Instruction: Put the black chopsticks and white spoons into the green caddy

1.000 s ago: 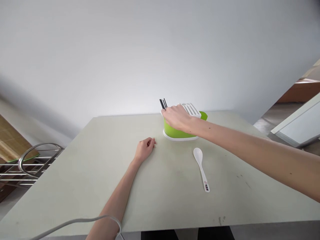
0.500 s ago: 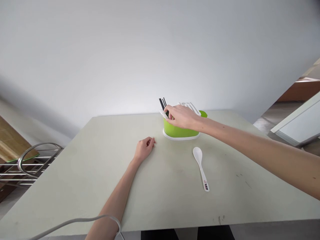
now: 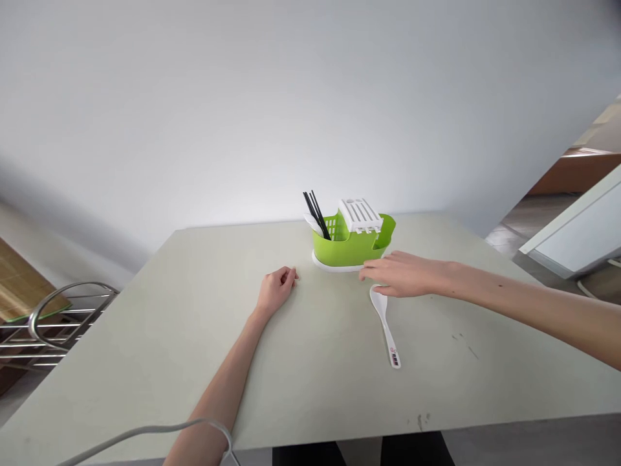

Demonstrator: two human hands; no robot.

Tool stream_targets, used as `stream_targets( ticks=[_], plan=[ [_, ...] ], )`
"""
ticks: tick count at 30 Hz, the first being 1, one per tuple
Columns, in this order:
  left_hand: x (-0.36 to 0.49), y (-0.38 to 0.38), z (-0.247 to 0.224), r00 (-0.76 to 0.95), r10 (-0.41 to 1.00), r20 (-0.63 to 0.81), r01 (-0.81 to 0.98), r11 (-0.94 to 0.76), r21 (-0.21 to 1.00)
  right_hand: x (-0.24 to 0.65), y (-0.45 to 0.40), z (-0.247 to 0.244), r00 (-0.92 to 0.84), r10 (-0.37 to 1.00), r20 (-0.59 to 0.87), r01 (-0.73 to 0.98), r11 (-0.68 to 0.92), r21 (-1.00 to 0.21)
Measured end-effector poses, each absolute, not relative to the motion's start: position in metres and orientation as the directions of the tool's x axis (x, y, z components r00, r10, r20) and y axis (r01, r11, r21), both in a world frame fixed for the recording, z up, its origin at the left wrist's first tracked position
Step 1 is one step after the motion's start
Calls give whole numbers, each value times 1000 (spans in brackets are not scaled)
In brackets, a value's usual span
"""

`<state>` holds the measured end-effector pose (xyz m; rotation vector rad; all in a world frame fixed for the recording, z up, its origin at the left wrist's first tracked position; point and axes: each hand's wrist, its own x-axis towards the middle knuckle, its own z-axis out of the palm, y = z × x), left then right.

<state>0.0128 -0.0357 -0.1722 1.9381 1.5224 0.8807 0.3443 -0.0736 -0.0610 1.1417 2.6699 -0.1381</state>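
My right hand [image 3: 398, 273] hovers by the bowl end of a white plastic spoon [image 3: 384, 323], fingers apart and holding nothing. Its thumb covers part of the bowl; whether it touches cannot be seen. The spoon lies on the table, its handle with a small printed mark toward me. Just behind my hand stands a green utensil holder [image 3: 345, 251] with a white base and a white slotted top [image 3: 359, 213]. Black chopsticks [image 3: 316, 213] and a white utensil [image 3: 313, 223] lean in its left compartment. My left hand [image 3: 277, 288] rests on the table, loosely curled into a fist with nothing visible inside.
The pale table [image 3: 194, 323] meets a white wall [image 3: 242, 116] at the back. A metal rack [image 3: 53, 323] with a wooden board [image 3: 24, 278] is off the left side. A grey cable [image 3: 160, 427] crosses near my left forearm. Dark marks [image 3: 421, 421] spot the front edge.
My right hand has left the chopsticks and white utensil in the holder, moving right and toward me, over to the spoon on the table. My left hand stays put.
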Motion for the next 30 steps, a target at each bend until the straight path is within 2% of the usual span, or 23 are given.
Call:
stream_targets(
  ticks=[4, 8, 14, 19, 22, 25, 28, 30],
  plan=[
    [12, -35, -173, 154, 973, 174, 634, -232, 738, 363, -71, -79, -575, 762, -297, 798, 602, -1],
    [12, -35, -173, 150, 974, 171, 635, -228, 738, 369, -68, -91, -517, 793, -322, 852, 514, -101],
    [12, -35, -173, 158, 971, 180, 632, -240, 737, 372, -68, -117, -448, 822, -353, 880, 334, -338],
    [12, -34, -173, 163, 968, 191, 642, -251, 724, 373, -70, -116, -470, 791, -392, 783, 169, -598],
    [12, -33, -173, 167, 967, 193, 649, -255, 717, 364, -75, -94, -477, 824, -307, 709, 153, -689],
    [12, -33, -174, 164, 968, 191, 649, -252, 718, 349, -79, -60, -403, 897, -183, 705, 177, -687],
    [12, -33, -174, 157, 969, 192, 648, -248, 721, 332, -80, -22, -345, 935, 85, 699, 316, -642],
    [12, -33, -174, 154, 969, 193, 648, -246, 721, 322, -78, 0, -276, 911, 306, 721, 407, -561]
  ],
)
